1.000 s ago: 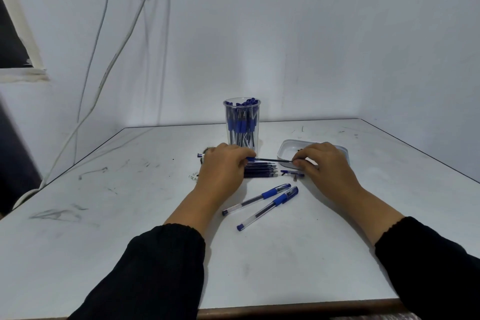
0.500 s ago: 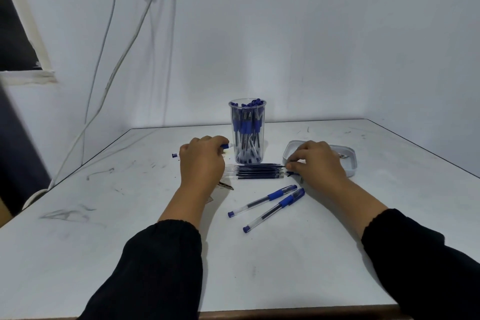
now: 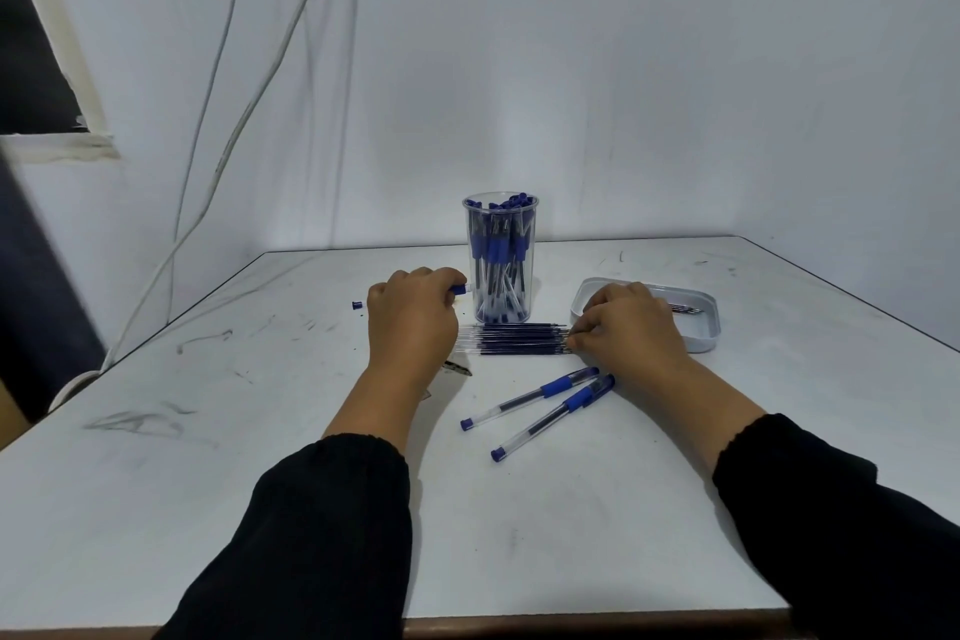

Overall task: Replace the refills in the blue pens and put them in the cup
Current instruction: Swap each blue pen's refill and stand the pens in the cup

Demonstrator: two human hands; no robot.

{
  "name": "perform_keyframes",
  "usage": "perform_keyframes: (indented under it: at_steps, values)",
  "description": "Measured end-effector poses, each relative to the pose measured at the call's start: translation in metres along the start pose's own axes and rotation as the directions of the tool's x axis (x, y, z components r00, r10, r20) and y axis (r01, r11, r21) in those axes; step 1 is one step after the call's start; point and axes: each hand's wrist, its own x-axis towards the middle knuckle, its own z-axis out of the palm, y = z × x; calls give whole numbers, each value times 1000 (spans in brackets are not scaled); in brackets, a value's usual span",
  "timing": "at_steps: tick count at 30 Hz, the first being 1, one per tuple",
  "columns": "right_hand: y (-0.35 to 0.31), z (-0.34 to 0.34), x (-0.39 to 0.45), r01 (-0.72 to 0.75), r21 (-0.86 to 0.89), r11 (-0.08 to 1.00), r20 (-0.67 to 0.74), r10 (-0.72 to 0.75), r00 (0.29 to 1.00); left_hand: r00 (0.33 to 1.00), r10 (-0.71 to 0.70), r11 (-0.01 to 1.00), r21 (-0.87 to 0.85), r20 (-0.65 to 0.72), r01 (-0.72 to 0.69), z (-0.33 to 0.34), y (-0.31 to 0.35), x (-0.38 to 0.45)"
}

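- Centrally on the white table (image 3: 519, 561), toward its far edge: clear cup (image 3: 500, 257), upright, packed with blue pens.
- Just in front of the cup: row of dark refills (image 3: 514, 340), laid side by side, parallel to the far edge, between the two hands.
- Nearer the front edge: two blue pens (image 3: 545, 403), lying diagonally, close together, tips toward the right hand, end plugs toward the near edge.
- Toward the right edge, beside the cup: shallow white tray (image 3: 701, 327), a few thin dark pieces inside, partly hidden behind the right hand.
- Left of the left hand: small blue cap (image 3: 356, 305), alone on the table.
- Under the left wrist: small dark scrap (image 3: 460, 369), too unclear to name.
- Along the left wall: white cables (image 3: 228, 146) running down past the table's left edge.
- Left hand (image 3: 413, 314): grip curled round a blue pen piece (image 3: 459, 290), blue end poking out toward the cup; left ends of the refills hidden behind this hand.
- Right hand (image 3: 631, 327): fingertips (image 3: 575, 339) pressed together at the right ends of the refills, pinching or touching them; cannot tell which.
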Motion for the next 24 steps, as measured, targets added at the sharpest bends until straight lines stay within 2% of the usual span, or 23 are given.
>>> perform_keyframes:
  at_steps: [10,14,18,24]
  values:
    - [0,-2,-1,25,68,997,-10,-25,1000,1000,-7,1000,7,8,7,1,0,0]
    - [-6,-3,-5,96,128,987,60,-104,993,1000,-4,1000,-4,6,4,1,0,0]
    - [-15,-3,-6,140,82,987,94,-148,985,1000,-5,1000,-11,5,5,0,0,0]
    - [-21,0,-3,175,-27,984,61,-173,983,1000,5,1000,-12,-1,-5,1,0,0]
